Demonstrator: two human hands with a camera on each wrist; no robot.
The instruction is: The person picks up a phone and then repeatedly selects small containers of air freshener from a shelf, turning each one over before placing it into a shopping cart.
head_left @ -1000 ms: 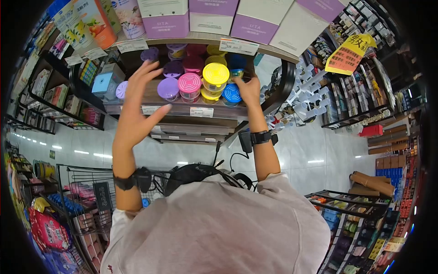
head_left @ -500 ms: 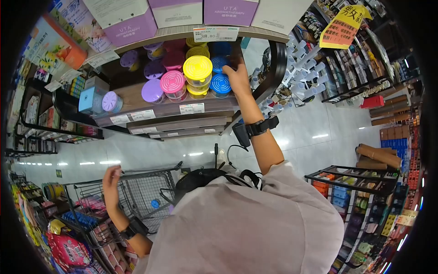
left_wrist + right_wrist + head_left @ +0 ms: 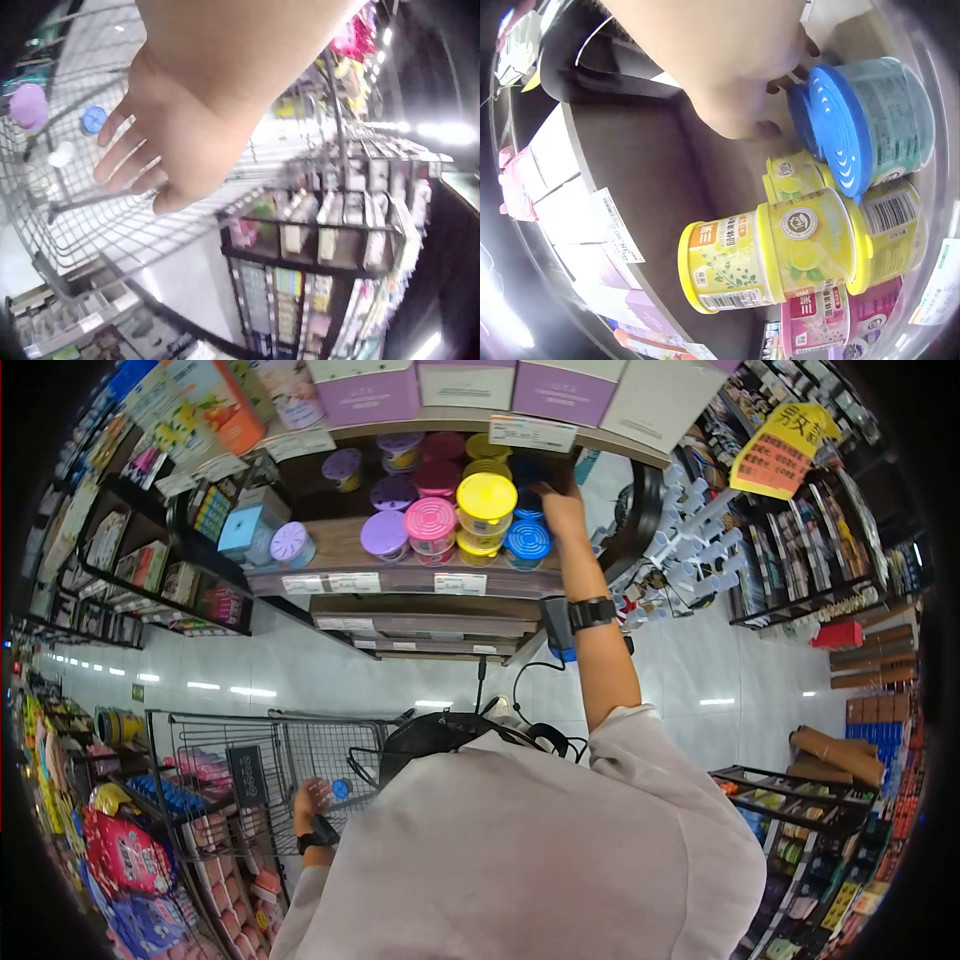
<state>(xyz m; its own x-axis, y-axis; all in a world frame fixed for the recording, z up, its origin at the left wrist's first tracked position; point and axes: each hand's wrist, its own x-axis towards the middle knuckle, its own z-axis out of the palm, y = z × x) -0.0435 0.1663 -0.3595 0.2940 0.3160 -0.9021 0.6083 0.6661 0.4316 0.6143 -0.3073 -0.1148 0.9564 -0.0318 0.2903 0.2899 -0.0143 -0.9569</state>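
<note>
My right hand point(image 3: 562, 510) reaches into the shelf at its right end, beside the tubs with blue lids. A clear tub with a blue lid point(image 3: 840, 127) stands at the front edge, and a second blue lid point(image 3: 801, 120) shows behind it. The right fingers are spread close to that rear lid; I cannot tell whether they hold it. Stacked tubs with yellow lids point(image 3: 486, 500) stand just left of the blue ones. My left hand point(image 3: 176, 139) is over the wire shopping cart point(image 3: 290, 735), fingers loosely extended and nothing in them. A blue-lidded item point(image 3: 94, 119) lies in the cart near its fingertips.
Tubs with pink point(image 3: 432, 520) and purple lids point(image 3: 385, 535) continue leftward along the shelf. White-and-purple boxes point(image 3: 565, 395) occupy the shelf above. A black curved shelf end point(image 3: 645, 510) borders my right arm. Another purple-lidded item point(image 3: 28, 106) shows in the cart.
My left hand has dropped from above the shelf, past the cart's left side, to over the cart. My right hand has stayed by the blue tubs and moved further back.
</note>
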